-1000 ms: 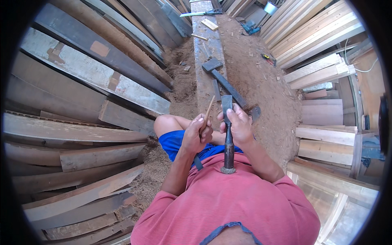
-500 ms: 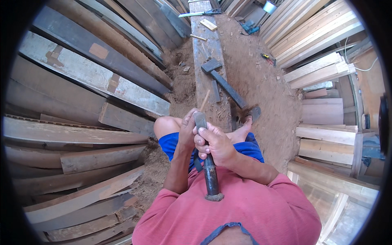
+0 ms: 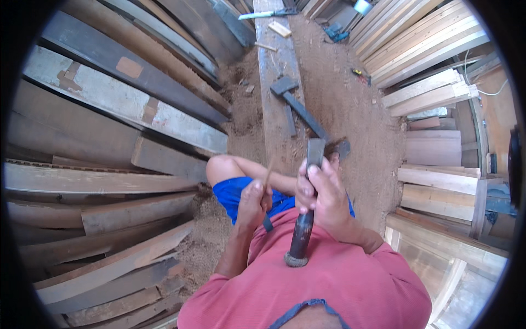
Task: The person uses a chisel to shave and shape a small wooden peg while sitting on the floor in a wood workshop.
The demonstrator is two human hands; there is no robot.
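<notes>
Left grip (image 3: 253,203), pinching a thin wooden stick (image 3: 268,174), sits left of the chisel (image 3: 302,227); beyond the chisel, a dark mallet (image 3: 299,109) lies partly on the surface (image 3: 273,131); the right grip (image 3: 323,189) wraps the chisel (thumb lying along it).

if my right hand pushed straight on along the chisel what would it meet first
Probably the hammer: its handle end shows just beyond the tip of the chisel. Depth is unclear, so your right hand might pass above it.
</notes>
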